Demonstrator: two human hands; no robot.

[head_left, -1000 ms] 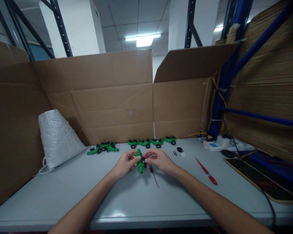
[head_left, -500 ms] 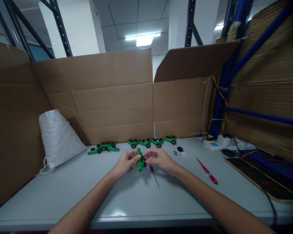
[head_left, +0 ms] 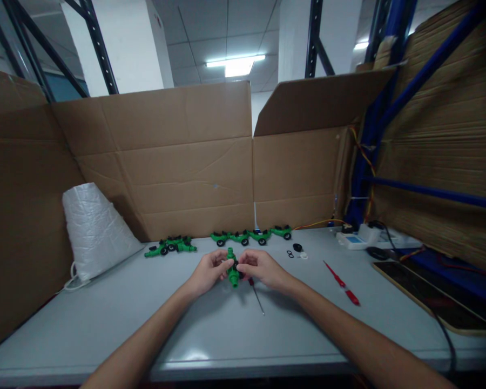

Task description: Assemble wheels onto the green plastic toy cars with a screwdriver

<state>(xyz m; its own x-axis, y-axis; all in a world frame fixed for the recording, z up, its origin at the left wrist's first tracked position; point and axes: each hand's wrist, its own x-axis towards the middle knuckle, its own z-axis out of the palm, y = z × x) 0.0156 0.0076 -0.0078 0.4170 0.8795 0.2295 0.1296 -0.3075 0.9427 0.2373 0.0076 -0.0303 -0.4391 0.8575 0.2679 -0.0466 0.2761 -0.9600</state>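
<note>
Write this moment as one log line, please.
left hand: holds green part | right hand: on same part | screwdriver: lies on table

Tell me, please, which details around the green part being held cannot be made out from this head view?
- Small black piece at the green part: mostly covered by the fingers of the right hand; its shape cannot be told.
- How the left hand grips: its fingertips hide the contact.
- Small screwdriver on the table: its handle is tucked under the right hand.
- Black and white bits: too small to identify.

Left hand, right hand pinched together
</note>
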